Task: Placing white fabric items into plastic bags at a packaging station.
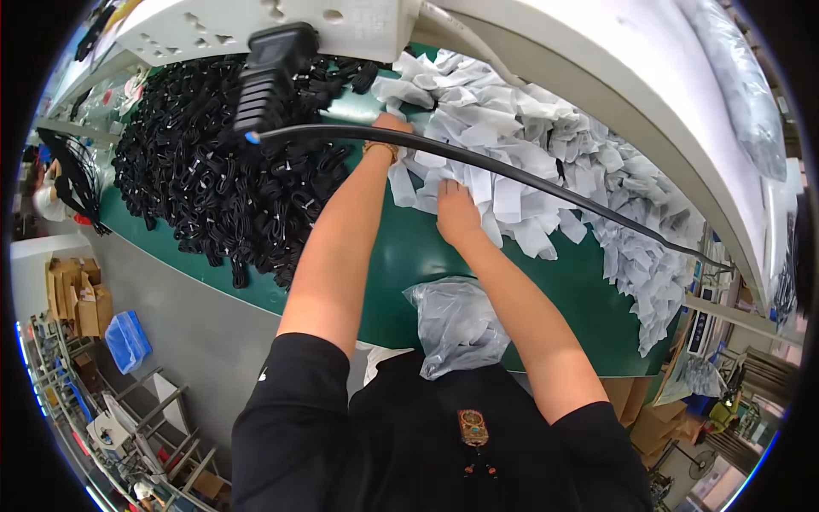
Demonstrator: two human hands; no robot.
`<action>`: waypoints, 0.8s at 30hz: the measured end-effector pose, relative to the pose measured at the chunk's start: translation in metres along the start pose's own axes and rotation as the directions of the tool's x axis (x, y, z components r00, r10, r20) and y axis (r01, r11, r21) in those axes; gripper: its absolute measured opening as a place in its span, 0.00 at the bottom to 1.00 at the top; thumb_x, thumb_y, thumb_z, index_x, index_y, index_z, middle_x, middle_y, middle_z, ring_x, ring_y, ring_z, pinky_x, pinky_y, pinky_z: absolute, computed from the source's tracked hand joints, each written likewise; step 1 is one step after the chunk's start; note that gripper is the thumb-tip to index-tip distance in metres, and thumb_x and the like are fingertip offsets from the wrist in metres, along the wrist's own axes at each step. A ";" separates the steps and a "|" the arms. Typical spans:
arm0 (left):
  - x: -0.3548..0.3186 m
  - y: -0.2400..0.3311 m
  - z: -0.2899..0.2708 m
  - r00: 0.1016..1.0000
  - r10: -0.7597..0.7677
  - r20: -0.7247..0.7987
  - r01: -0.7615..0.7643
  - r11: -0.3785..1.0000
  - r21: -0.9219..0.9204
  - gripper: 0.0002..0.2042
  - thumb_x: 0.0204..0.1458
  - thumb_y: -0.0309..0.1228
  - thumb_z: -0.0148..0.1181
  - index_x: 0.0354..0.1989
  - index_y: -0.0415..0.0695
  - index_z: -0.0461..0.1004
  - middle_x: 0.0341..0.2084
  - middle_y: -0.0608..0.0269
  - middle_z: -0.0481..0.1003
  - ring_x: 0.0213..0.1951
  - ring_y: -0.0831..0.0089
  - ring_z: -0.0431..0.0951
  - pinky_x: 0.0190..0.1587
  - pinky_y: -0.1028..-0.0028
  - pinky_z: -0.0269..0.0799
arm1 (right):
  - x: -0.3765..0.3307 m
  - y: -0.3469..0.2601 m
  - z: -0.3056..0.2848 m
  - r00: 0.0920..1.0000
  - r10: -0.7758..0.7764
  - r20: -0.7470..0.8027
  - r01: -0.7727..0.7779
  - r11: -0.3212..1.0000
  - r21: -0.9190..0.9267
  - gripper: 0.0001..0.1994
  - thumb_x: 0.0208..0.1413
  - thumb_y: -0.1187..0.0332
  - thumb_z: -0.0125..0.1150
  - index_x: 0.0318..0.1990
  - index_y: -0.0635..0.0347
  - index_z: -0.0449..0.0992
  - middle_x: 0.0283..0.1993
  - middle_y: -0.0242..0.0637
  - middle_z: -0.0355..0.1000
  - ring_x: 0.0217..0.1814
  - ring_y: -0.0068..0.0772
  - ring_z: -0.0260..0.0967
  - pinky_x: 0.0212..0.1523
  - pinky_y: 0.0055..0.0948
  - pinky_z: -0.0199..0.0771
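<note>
Black plug (271,78) looming at eleven o'clock, white slips (479,111) heaped at one.
From my remote seat, I see the left hand (392,125) at twelve, partly behind the cord (512,171), and the right hand (457,211) at one, fingers bent onto slips on the tabletop (388,282); I cannot tell whether either pinches anything. Black cable bundles (213,158) lie at ten. I'd judge light fingertips best, parting thin slips without creasing.

Workshop: green bench (401,260), heaped black cables (222,171), cardboard boxes (81,299).
</note>
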State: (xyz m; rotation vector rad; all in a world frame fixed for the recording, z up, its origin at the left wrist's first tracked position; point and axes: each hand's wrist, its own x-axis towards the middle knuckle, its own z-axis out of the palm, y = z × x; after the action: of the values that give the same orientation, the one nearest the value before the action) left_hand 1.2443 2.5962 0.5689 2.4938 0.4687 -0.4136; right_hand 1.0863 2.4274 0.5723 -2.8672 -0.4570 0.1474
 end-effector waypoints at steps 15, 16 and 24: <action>-0.088 -0.040 0.023 0.937 0.046 -0.346 -0.086 0.991 -0.101 0.29 0.41 0.49 0.64 0.37 0.30 0.72 0.41 0.32 0.71 0.50 0.46 0.70 0.51 0.62 0.68 | -0.010 -0.008 -0.062 0.936 0.192 0.296 -0.350 0.594 0.724 0.27 0.42 0.61 0.65 0.49 0.68 0.67 0.45 0.47 0.69 0.46 0.40 0.69 0.45 0.39 0.70; -0.083 -0.039 0.022 0.942 -0.059 -0.330 0.005 0.987 -0.163 0.27 0.40 0.46 0.66 0.37 0.31 0.73 0.41 0.36 0.72 0.49 0.46 0.70 0.51 0.61 0.69 | -0.014 -0.005 -0.058 0.933 0.092 0.348 -0.359 0.328 0.874 0.25 0.47 0.66 0.62 0.52 0.67 0.64 0.42 0.43 0.71 0.42 0.35 0.71 0.44 0.31 0.71; -0.180 -0.029 -0.014 0.935 0.256 0.243 0.074 0.531 -0.844 0.15 0.42 0.25 0.61 0.41 0.35 0.73 0.34 0.62 0.76 0.36 0.73 0.76 0.41 0.72 0.72 | -0.055 0.009 -0.072 0.933 0.084 0.350 -0.340 -0.113 0.934 0.26 0.53 0.72 0.54 0.60 0.64 0.58 0.53 0.37 0.66 0.54 0.31 0.65 0.54 0.30 0.65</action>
State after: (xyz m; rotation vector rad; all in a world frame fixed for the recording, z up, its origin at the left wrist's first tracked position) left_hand 1.0744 2.5844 0.6360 1.4236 0.2793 -0.4254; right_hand 1.0464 2.3863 0.6429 -1.2633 0.1749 0.5464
